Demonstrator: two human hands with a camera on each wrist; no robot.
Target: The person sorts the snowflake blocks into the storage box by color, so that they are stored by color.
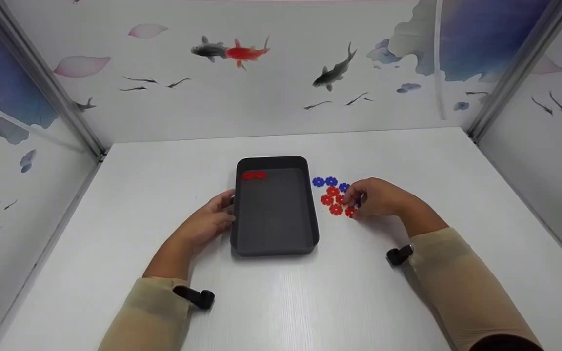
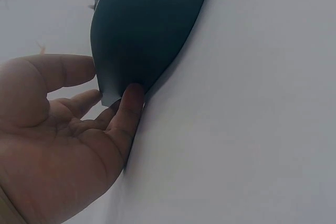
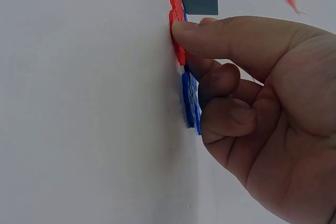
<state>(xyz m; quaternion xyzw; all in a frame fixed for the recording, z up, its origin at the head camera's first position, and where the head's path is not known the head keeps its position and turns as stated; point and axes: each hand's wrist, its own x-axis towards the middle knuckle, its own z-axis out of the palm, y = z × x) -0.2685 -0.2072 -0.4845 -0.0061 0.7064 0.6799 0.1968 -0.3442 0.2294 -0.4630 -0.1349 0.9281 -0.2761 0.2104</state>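
A dark grey rectangular tray (image 1: 275,246) lies on the white table, with red flower-shaped discs (image 1: 254,175) at its far left inside. My left hand (image 1: 208,219) touches the tray's outer left wall, thumb and fingers spread along it. In the left wrist view, fingertips (image 2: 134,92) rest against the dark side. Right of the tray, my right hand (image 1: 376,197) reaches into a loose group of red discs (image 1: 336,209). Its thumb and forefinger close on a red disc (image 3: 176,38), while the other fingers curl over blue discs (image 3: 188,100).
More blue discs (image 1: 318,182) lie at the back of the group, close to the tray's right wall. White panels printed with fish (image 1: 333,73) enclose the table (image 1: 281,302) at the back and sides. Black wrist devices (image 1: 198,297) are strapped over both beige sleeves.
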